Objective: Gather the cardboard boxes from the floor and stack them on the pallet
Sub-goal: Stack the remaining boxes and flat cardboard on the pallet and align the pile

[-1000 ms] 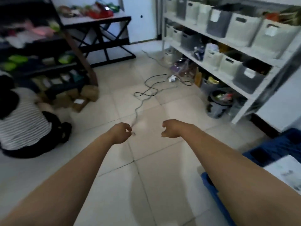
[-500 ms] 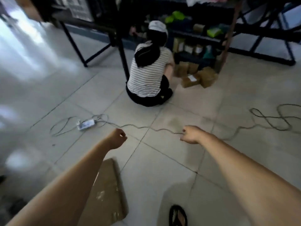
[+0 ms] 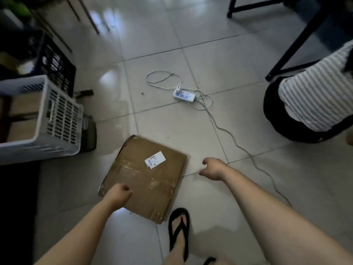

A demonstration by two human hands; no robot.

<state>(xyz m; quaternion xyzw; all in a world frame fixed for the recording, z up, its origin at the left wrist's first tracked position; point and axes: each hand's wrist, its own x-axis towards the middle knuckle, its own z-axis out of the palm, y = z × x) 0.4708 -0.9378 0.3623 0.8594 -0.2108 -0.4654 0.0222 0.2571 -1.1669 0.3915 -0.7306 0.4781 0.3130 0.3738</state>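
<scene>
The left fingers point(image 3: 126, 189) are curled in toward the palm and pinch nothing that I can make out. The left hand point(image 3: 118, 197) sits over the near left corner of the cardboard box point(image 3: 152, 186); from my feed I cannot tell whether the knuckles touch the board or hang just above it. The right fingers point(image 3: 205, 161) are loosely bent and a little apart, thumb out below them, with nothing between them. The right hand point(image 3: 213, 169) is just beside the box's right edge, apart from it, over bare floor tile point(image 3: 248, 188).

The box lies flat on the floor between the two hands and beyond the left one, turned at an angle to the tile lines, taped across its top. A white label point(image 3: 155, 160) is stuck to the face, beyond the left fingers.

Nearer to me than the box, just below its near corner, a foot in a black flip-flop point(image 3: 179, 230) stands on the tile.

Farther out past the right fingers, a grey cable point(image 3: 238, 145) snakes across the floor up to a white power strip point(image 3: 183, 95) with looped cords around it. Well left of the left fingers stands a white slatted crate point(image 3: 61, 119), with a black crate point(image 3: 55, 67) behind it. Far right of the right fingers a person in a striped shirt point(image 3: 313, 96) crouches low, beside the black table legs point(image 3: 298, 41).
</scene>
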